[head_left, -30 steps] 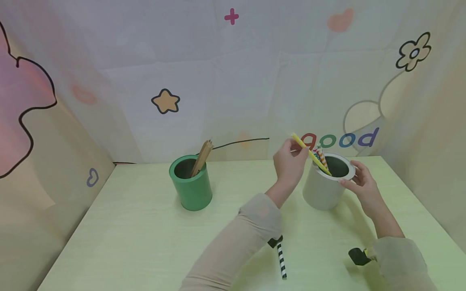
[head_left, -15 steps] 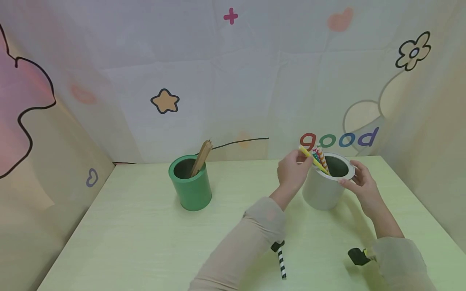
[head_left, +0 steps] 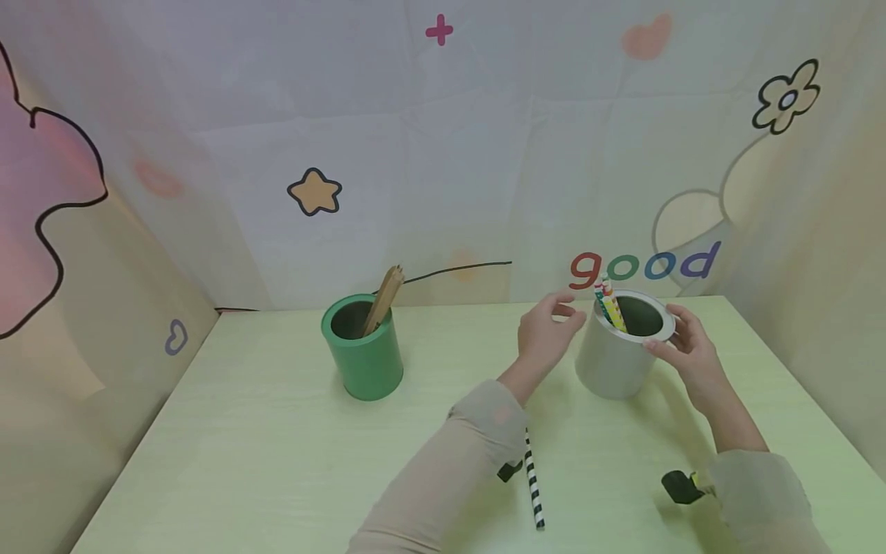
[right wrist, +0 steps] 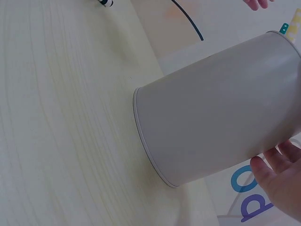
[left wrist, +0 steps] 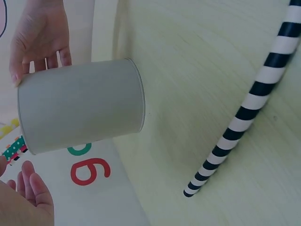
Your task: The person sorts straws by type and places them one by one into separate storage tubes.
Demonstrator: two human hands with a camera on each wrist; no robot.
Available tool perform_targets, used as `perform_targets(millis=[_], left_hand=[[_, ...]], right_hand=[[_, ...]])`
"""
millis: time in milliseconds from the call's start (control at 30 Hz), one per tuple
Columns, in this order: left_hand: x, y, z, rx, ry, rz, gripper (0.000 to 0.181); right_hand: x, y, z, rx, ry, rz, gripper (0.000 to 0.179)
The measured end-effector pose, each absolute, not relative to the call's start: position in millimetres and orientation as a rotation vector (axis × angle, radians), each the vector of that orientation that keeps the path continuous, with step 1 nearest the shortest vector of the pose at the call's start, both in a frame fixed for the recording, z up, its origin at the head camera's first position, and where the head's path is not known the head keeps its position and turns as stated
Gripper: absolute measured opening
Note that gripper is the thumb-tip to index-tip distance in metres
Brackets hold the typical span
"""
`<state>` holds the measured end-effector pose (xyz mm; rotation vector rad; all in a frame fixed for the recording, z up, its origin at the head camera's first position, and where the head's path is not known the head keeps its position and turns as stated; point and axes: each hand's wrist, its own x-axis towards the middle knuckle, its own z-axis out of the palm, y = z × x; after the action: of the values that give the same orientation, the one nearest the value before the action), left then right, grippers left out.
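My right hand (head_left: 695, 358) grips the right rim of a light grey pencil holder (head_left: 612, 362), thumb at the front and fingers behind. The holder stands upright on the table. Several patterned pencils (head_left: 612, 306), one yellow, one green with dots, lean against its left inner side. My left hand (head_left: 550, 331) is just left of the rim, holding nothing, its fingers loosely bent and apart from the pencils. In the left wrist view the holder (left wrist: 82, 106) lies between both hands. Below my left forearm lies a black-and-white striped pencil (head_left: 534, 485).
A green pencil holder (head_left: 367, 362) with several plain wooden pencils (head_left: 383, 302) stands left of centre on the pale wooden table (head_left: 263, 462). Behind the table hangs a printed cloth (head_left: 443, 169). Small black wrist cameras (head_left: 681, 488) show by the sleeves.
My left hand lowered a yellow pencil into the grey holder, let go of it, and drew back slightly left. My right hand has stayed on the rim.
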<state>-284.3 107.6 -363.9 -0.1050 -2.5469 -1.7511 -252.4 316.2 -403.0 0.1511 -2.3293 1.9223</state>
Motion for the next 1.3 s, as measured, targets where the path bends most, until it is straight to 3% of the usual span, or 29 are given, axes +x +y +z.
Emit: perform_targets(millis=[367,700,1300], left_hand=[[-290.9,65.8,-379.8,-0.245,-2.578,-1.673,0.037],[-286.1,27.8,-416.1,-0.328,-2.784,-1.432,0.043],[-262.7,15.0,-458.5,-0.408,-2.995,-1.403,0.052]], right_hand=[[-254.7,315.7,-403.1,0.150,-2.360,1.900,0.057],[-254.1,317.5,-405.1,0.151,-2.323,1.930,0.056],[-254.0,318.1,-405.0,0.157,-2.318,1.945,0.056]])
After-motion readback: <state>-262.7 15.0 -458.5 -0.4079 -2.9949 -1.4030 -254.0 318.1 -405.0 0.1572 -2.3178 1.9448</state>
